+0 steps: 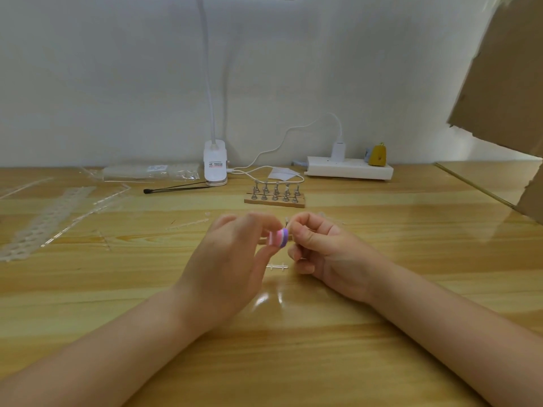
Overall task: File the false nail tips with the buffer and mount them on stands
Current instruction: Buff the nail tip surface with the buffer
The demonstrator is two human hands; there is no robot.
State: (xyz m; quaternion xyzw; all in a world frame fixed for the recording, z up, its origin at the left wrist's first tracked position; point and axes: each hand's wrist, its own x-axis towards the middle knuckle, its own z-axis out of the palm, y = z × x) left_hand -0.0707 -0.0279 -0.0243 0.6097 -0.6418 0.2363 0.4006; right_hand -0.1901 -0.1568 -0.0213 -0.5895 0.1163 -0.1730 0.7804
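I pinch the striped pink-and-purple buffer (278, 237) between the thumb and fingertips of my left hand (232, 259) and hold it just above the table (382, 333), so its end faces my right hand (320, 248), whose thumb and forefinger are curled tight together right against it. I judge they pinch a clear nail tip there, though it is too small to make out. The rack of stands (275, 194) waits just beyond my hands, within easy reach for mounting.

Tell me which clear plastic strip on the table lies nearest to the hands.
The short clear strip lying between the two wrists; the other strips lie farther off, toward the left.
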